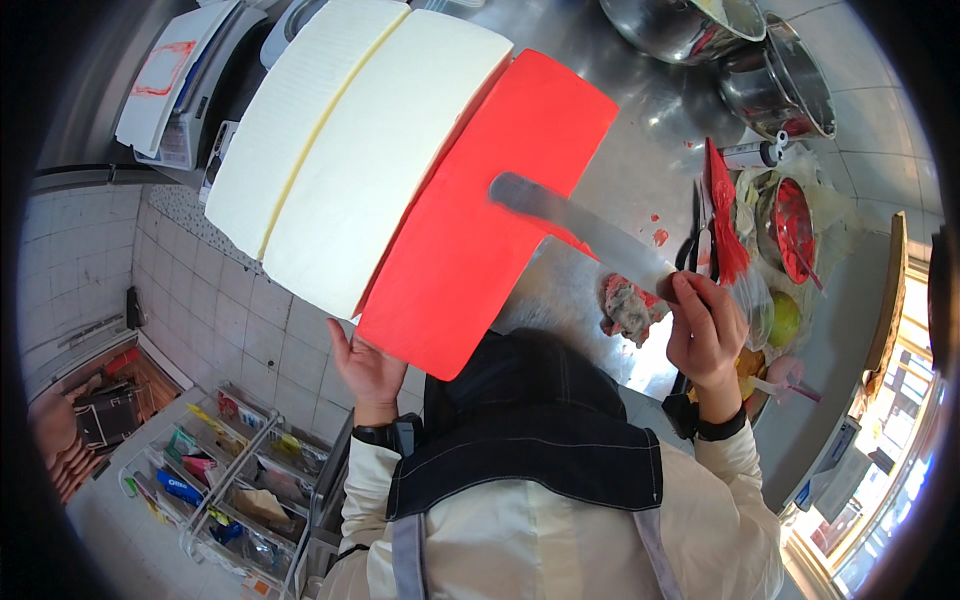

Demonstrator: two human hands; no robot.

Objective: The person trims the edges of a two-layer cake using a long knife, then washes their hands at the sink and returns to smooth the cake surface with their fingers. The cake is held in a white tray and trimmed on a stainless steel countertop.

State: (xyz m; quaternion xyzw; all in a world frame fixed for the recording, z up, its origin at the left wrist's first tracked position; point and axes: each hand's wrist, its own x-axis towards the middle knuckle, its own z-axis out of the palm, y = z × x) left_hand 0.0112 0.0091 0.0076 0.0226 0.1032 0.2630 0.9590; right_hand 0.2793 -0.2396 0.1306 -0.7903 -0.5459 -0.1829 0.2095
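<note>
A large block with smooth cream-white coating [390, 142] and a yellow stripe stands before me, with a flat red-coated section [480, 247] along its near right side. My right hand [705, 322] grips a long metal icing spatula [577, 221] by its near end; the blade lies over the right edge of the red section, with red coating gathered along it. At the lower left corner of the block, my left hand [371, 371] is spread, palm up, at or under the edge; whether it bears weight I cannot tell.
On the steel table [645, 97] lies a crumpled, red-stained cloth [632, 309]. To the right are a red piping bag [724, 217], a bowl of red cream [793, 229] and a green fruit [784, 318]. Steel bowls [784, 82] stand at the back right. A rack of packets [225, 480] stands lower left.
</note>
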